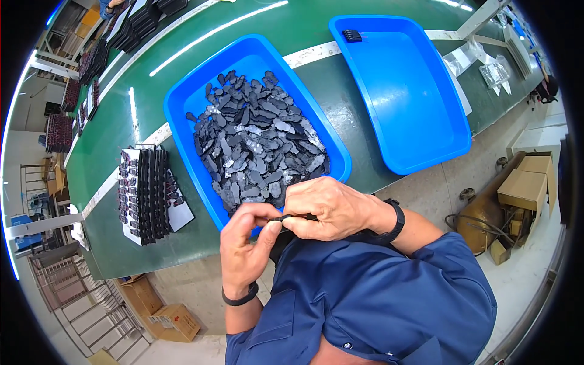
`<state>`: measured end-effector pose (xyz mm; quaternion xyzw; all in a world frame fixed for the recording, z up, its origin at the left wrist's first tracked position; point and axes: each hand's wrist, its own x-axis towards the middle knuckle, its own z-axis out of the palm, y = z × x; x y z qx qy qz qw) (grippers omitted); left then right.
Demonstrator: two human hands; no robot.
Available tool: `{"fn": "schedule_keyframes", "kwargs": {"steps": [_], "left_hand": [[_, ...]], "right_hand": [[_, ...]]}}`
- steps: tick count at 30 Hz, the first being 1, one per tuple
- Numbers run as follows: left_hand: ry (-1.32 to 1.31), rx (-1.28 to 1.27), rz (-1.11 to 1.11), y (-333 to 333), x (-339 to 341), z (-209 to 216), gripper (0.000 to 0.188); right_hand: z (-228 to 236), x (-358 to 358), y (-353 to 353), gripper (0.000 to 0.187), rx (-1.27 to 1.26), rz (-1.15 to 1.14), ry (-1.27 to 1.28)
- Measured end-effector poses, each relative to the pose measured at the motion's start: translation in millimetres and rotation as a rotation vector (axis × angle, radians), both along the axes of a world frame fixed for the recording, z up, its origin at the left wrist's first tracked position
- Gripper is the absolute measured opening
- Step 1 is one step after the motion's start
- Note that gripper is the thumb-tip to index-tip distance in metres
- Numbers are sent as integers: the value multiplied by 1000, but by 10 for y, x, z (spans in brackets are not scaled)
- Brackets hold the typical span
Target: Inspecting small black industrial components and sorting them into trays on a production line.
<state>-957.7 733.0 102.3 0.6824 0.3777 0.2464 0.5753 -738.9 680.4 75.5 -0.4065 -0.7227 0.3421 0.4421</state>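
Both hands meet at the near edge of a blue tray [250, 52] heaped with flat, dark grey, jagged-edged pieces [261, 146]. My left hand [246, 243] pinches one end of a small, thin black piece [278, 218] between thumb and fingers. Around the other end of that piece my right hand [331, 210] is closed, fingers curled and thumb pressed against it. Much of the piece is hidden by the fingers, so its full shape cannot be told. To the right lies a second blue tray [413, 109], with a small row of black pieces [351, 36] in its far left corner.
Left of the heaped tray, black ribbed strips with wired parts [152, 194] stand on white sheets on the green table [115, 255]. More dark stacks [131, 27] sit far left. Clear plastic bags [494, 74] lie far right. Cardboard boxes [173, 322] are on the floor.
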Motion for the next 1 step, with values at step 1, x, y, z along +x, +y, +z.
{"fn": "schedule_keyframes", "kwargs": {"steps": [1], "left_hand": [[1, -1, 2, -5, -5, -1, 10]], "right_hand": [[27, 11, 1, 11, -91, 24, 60]]}}
